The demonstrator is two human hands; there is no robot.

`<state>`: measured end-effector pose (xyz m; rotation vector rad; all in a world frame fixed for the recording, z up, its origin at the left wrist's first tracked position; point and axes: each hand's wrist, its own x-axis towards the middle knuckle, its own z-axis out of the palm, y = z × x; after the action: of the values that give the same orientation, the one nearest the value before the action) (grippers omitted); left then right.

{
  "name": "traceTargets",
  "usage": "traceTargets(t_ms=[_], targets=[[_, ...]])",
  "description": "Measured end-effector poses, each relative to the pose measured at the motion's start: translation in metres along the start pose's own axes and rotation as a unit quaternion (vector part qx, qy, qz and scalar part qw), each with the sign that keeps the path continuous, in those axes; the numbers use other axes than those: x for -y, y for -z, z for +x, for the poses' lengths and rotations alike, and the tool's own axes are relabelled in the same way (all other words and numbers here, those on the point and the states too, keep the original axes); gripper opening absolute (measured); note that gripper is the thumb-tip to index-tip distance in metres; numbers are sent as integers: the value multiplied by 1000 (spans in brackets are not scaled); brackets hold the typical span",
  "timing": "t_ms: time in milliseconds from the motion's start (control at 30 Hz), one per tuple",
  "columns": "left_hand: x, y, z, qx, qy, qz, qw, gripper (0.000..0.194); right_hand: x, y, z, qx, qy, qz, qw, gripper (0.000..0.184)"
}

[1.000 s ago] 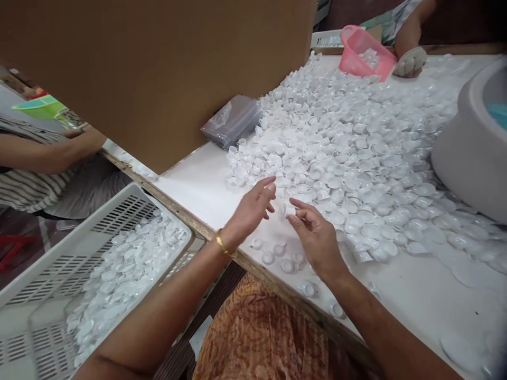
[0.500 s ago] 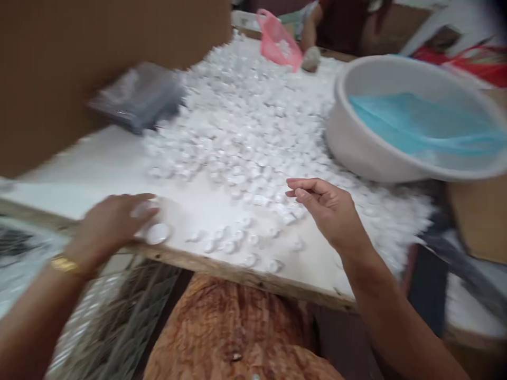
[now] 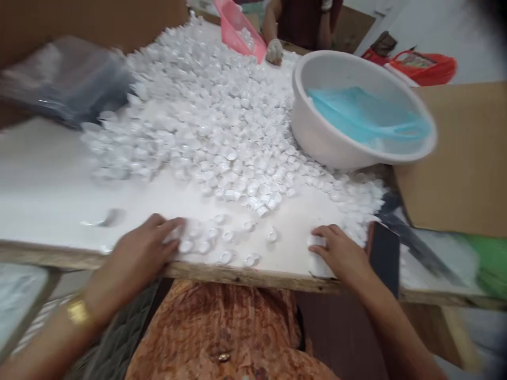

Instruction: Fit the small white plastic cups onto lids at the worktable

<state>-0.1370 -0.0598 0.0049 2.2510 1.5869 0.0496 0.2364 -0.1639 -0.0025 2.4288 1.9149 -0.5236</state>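
- Left hand (image 3: 137,253) flat on the worktop (image 3: 47,179) near its front edge, fingers loosely spread against loose white caps (image 3: 206,244) – apparently corralling them.
- Right hand (image 3: 340,253) palm-down, fingers curled over a cap (image 3: 317,241); actual pinch impossible to tell.
- Big cap pile (image 3: 206,116) behind, beside a basin (image 3: 348,153) – within easy reach.

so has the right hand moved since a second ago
Yes. The right hand has come down from above the loose caps to rest on the table near its front edge.
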Motion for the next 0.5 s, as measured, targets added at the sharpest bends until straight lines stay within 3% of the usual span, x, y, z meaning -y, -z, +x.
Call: traceTargets(t_ms=[133, 233, 300, 367, 500], targets=[[-16, 2, 11, 2, -5, -4, 1000, 36, -12, 2, 7, 19, -27, 7, 999, 16], [-11, 7, 13, 7, 13, -32, 999, 42, -2, 16, 12, 36, -52, 123, 990, 22], [-5, 12, 10, 8, 25, -61, 998, 44, 27, 27, 15, 64, -19, 276, 959, 26], [1, 15, 5, 3, 36, -80, 996, 43, 71, 33, 22, 122, 47, 397, 908, 30], [3, 15, -3, -6, 42, -83, 996, 37, 170, 24, 44, 186, 132, 403, 886, 19]])
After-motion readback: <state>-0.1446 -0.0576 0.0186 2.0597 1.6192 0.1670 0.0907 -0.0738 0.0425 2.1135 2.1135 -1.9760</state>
